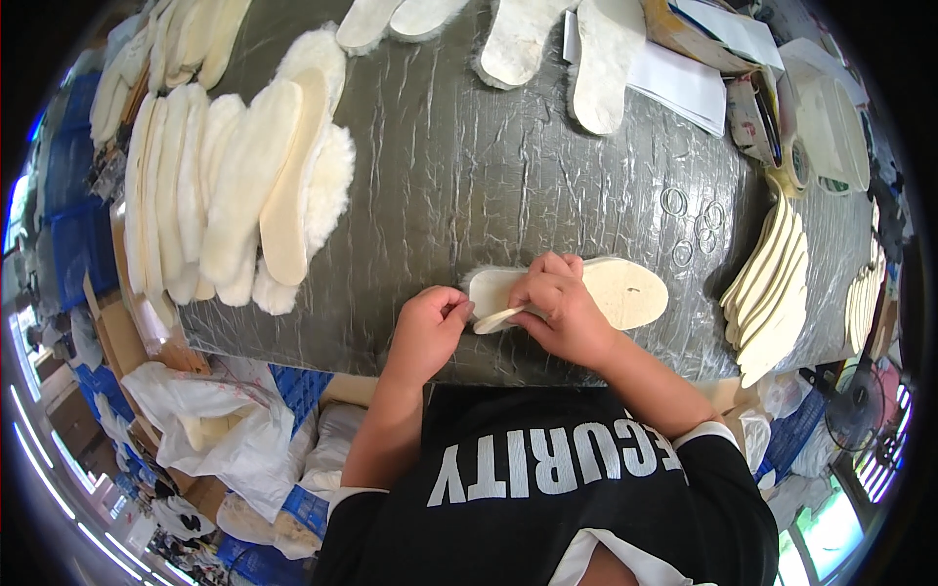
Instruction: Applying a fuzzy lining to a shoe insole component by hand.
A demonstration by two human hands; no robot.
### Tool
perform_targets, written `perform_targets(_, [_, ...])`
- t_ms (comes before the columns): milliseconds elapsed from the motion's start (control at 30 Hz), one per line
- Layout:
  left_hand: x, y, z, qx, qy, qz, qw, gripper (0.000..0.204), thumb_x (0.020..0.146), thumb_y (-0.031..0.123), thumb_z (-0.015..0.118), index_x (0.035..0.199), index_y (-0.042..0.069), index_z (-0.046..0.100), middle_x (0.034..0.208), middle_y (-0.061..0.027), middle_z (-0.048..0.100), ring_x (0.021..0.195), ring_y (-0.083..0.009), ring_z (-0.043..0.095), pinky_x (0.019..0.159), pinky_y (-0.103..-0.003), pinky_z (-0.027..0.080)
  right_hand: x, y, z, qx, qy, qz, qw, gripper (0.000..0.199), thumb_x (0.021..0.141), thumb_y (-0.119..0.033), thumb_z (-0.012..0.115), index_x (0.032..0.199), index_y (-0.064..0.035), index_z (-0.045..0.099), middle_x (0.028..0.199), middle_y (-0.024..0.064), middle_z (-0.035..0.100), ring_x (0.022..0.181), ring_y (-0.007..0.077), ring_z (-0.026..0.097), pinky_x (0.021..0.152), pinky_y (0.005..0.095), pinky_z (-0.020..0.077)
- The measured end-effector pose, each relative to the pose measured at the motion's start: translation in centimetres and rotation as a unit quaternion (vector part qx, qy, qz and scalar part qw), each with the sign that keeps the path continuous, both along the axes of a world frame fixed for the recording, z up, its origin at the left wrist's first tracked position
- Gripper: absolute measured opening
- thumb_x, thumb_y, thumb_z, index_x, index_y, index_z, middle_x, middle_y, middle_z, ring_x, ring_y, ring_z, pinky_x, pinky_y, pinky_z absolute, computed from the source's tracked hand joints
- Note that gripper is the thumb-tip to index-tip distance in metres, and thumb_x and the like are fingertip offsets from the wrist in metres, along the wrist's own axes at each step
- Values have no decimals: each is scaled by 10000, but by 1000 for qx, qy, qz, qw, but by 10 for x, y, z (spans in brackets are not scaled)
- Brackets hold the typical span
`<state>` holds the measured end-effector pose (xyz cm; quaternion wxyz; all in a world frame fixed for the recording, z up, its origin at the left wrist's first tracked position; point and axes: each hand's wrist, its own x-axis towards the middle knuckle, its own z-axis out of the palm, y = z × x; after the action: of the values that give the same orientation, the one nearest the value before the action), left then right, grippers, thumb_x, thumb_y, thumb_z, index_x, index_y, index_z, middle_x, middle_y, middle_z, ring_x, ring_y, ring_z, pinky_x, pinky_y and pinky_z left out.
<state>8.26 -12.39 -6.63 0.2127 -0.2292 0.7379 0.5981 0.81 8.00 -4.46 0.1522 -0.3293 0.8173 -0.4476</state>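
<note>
Near the front edge of the table, a fluffy-edged fleece insole (491, 283) lies pale backing up. Over it is a cream insole (630, 293), its wide end flat to the right and its narrow end bent up. My right hand (559, 305) is closed around the middle of the cream insole, thumb and fingers pinching it near the raised end. At the left end of the fleece insole, my left hand (435, 327) has thumb and fingertips pressed together. Whatever lies between those fingertips is too small to make out.
A row of fleece insoles (225, 186) stands at the left, one cream insole (296, 186) on top. Fanned cream insoles (767, 288) lie at the right, near several rubber bands (674, 202). More fleece insoles (601, 78), papers (674, 86) and a plastic tub (826, 122) sit farther back.
</note>
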Motion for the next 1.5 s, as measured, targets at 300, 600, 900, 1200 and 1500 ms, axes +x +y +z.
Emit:
perform_targets(300, [4, 6, -4, 134, 111, 27, 984, 39, 835, -23, 641, 871, -36, 634, 903, -51, 651, 774, -85, 568, 689, -232, 461, -8, 25, 14, -46, -155, -41, 986, 139, 808, -164, 709, 895, -107, 617, 829, 14, 612, 828, 191, 567, 892, 351, 314])
perform_targets(600, [-4, 27, 31, 232, 142, 24, 962, 24, 876, -11, 615, 873, -35, 618, 952, -53, 639, 838, -93, 565, 755, -236, 459, -3, 35, 19, -166, -353, -102, 915, 111, 862, -130, 673, 924, -63, 610, 832, -11, 604, 842, 86, 540, 790, 264, 426])
perform_targets(900, [0, 46, 42, 217, 170, 30, 961, 36, 887, -7, 603, 910, -34, 614, 946, -33, 626, 849, -76, 560, 774, -229, 462, 3, 45, 19, -205, -354, -116, 905, 108, 884, -93, 648, 961, -44, 589, 899, -26, 587, 859, 61, 521, 782, 230, 436])
perform_targets(1200, [2, 59, 47, 215, 203, 38, 955, 62, 905, 15, 604, 943, -29, 624, 904, -8, 620, 797, -51, 543, 704, -206, 458, 7, 52, 14, -222, -360, -128, 897, 106, 889, -93, 646, 963, -51, 583, 902, -28, 592, 853, 61, 524, 787, 232, 437])
perform_targets(1500, [5, 65, 51, 205, 204, 35, 956, 44, 905, 11, 598, 913, -29, 614, 933, -15, 619, 788, -48, 533, 699, -198, 449, 14, 52, 19, -233, -354, -160, 891, 117, 878, -93, 659, 959, -52, 585, 915, -12, 607, 867, 77, 543, 831, 254, 422])
